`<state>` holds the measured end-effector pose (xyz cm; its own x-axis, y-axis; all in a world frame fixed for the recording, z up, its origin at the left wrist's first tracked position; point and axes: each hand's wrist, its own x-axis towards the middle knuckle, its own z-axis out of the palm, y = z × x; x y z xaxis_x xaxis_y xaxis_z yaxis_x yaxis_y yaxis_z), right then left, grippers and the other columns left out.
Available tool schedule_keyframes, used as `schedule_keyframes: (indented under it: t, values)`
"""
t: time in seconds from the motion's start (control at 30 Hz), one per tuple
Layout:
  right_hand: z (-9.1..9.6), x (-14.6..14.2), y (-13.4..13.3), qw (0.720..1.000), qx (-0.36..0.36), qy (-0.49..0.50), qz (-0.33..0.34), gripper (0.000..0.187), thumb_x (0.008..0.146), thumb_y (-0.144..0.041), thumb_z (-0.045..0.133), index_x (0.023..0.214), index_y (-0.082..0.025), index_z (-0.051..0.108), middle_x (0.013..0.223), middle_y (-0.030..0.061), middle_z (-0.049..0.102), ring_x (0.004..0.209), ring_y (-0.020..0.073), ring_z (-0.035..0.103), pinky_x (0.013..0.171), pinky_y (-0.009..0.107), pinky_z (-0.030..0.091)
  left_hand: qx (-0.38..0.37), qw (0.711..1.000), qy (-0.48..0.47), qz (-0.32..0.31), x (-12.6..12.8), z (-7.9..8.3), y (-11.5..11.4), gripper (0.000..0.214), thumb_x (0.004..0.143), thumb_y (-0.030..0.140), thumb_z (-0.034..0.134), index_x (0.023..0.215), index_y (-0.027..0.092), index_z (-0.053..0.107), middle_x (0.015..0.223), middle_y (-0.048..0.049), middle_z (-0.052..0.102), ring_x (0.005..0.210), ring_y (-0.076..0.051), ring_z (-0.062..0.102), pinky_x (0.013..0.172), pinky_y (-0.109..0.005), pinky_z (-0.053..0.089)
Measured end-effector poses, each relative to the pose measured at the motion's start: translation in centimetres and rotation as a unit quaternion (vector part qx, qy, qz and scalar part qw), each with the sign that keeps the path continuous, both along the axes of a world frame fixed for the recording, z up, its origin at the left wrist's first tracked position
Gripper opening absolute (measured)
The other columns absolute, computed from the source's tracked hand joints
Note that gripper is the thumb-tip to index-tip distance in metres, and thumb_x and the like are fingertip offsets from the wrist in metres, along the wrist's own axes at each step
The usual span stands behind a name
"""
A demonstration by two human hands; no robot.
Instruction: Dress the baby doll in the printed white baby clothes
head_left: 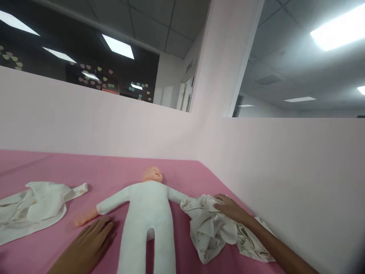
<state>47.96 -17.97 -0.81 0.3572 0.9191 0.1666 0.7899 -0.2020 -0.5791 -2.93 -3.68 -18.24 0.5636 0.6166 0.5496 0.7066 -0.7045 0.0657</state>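
Observation:
A baby doll (149,217) with a white cloth body lies on its back on the pink surface, arms spread and head turned to the side. My left hand (92,241) rests beside the doll's arm at the lower left, fingers stretched out and holding nothing. On the other side, my right hand (230,208) has its fingers closed on a crumpled off-white baby garment (209,228) with a faint print. That cloth covers the end of the doll's other arm. My right fingertips are partly hidden in its folds.
Another white baby garment (45,203) lies crumpled at the left. A patterned cloth (252,239) lies under my right forearm, near the wall. White low walls (99,129) meet in a corner behind the pink padded surface (114,167), with window panes above.

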Motion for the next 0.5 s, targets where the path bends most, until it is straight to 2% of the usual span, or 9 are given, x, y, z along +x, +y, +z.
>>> schedule_keyframes:
  t: [0.13, 0.23, 0.33, 0.43, 0.5]
  values:
    - [-1.4, -1.9, 2.0, 0.997, -0.025, -0.059, 0.048, 0.058, 0.070, -0.049, 0.055, 0.118, -0.019, 0.064, 0.133, 0.0135, 0.062, 0.125, 0.0329, 0.054, 0.109, 0.044, 0.038, -0.036, 0.999, 0.003, 0.001, 1.2, 4.6, -3.2, 0.032, 0.102, 0.032, 0.037, 0.118, 0.022, 0.063, 0.121, -0.0087, 0.065, 0.114, -0.027, 0.059, 0.100, -0.047, 0.046]
    - [-2.3, -1.7, 4.0, 0.992, -0.038, -0.090, 0.081, 0.056, 0.072, -0.052, 0.049, 0.114, -0.018, 0.064, 0.128, 0.0180, 0.064, 0.120, 0.0388, 0.057, 0.102, 0.051, 0.041, -0.081, 0.996, 0.030, 0.014, 2.0, 7.3, -4.5, 0.028, 0.100, 0.026, 0.037, 0.110, 0.017, 0.062, 0.118, -0.0118, 0.064, 0.108, -0.028, 0.059, 0.095, -0.047, 0.048]
    - [-3.0, -0.9, 5.7, 0.981, -0.054, -0.144, 0.122, 0.050, 0.076, -0.048, 0.042, 0.112, -0.019, 0.064, 0.122, 0.0156, 0.068, 0.112, 0.0348, 0.063, 0.092, 0.046, 0.048, -0.100, 0.994, 0.039, 0.032, 2.3, 8.4, -4.7, 0.024, 0.099, 0.025, 0.039, 0.106, 0.017, 0.060, 0.114, -0.0104, 0.063, 0.103, -0.027, 0.059, 0.090, -0.044, 0.049]
    - [-3.1, -0.6, 5.8, 0.972, -0.079, -0.183, 0.126, 0.037, 0.078, -0.042, 0.039, 0.093, -0.022, 0.066, 0.104, 0.0132, 0.074, 0.096, 0.0328, 0.068, 0.078, 0.043, 0.051, -0.104, 0.993, 0.031, 0.040, 2.2, 8.5, -4.8, 0.022, 0.099, 0.025, 0.039, 0.106, 0.017, 0.059, 0.113, -0.0099, 0.062, 0.103, -0.027, 0.058, 0.090, -0.044, 0.049]
    - [-2.7, -1.0, 5.3, 0.971, -0.053, -0.198, 0.119, 0.034, 0.079, -0.046, 0.041, 0.079, -0.024, 0.066, 0.088, 0.0098, 0.074, 0.083, 0.0299, 0.069, 0.070, 0.038, 0.052, -0.106, 0.993, 0.026, 0.035, 2.1, 8.4, -4.8, 0.023, 0.099, 0.025, 0.038, 0.107, 0.017, 0.058, 0.114, -0.0105, 0.062, 0.105, -0.028, 0.058, 0.090, -0.045, 0.048]
